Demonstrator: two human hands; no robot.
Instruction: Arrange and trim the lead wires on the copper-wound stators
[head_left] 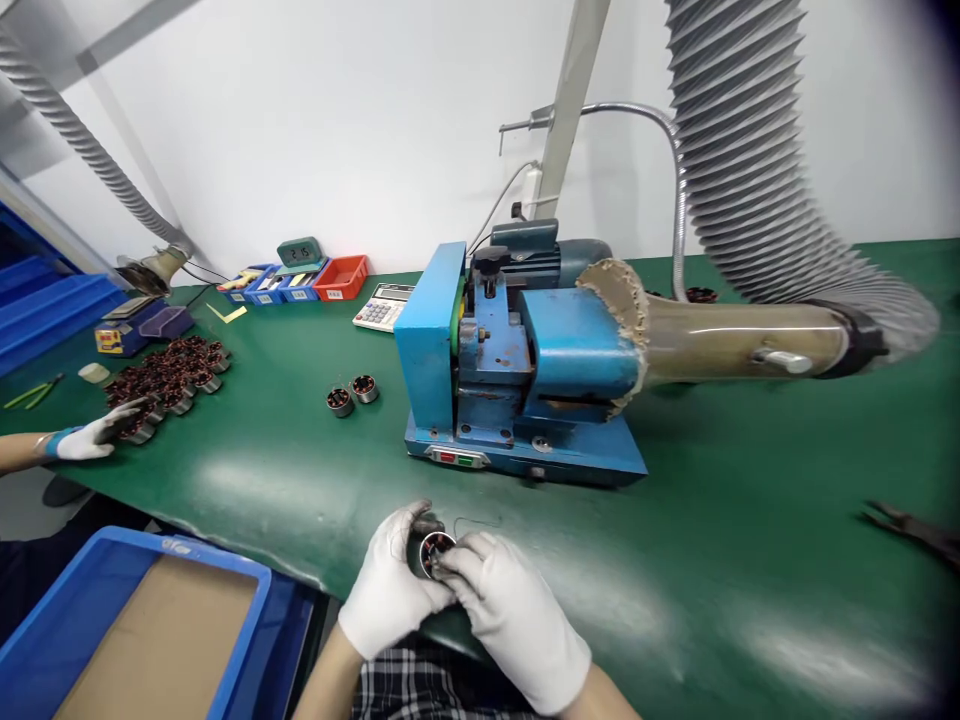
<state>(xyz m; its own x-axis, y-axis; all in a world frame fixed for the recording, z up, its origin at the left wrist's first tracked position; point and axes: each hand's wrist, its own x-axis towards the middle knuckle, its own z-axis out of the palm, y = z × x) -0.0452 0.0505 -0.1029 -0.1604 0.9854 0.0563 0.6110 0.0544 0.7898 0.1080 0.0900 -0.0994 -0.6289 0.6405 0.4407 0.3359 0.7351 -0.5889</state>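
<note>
Wound core: left hand curled around it | right hand: fingers bent at its opening, grip unclear | two similar cores: table, near blue machine

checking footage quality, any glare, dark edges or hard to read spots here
Head view: pale glare on the green table, a streak along the brownish tube; head view, right edge: dark, worst at the top corner; head view: the left hand and right hand partly cover the round part, its detail too small to tell.
</note>
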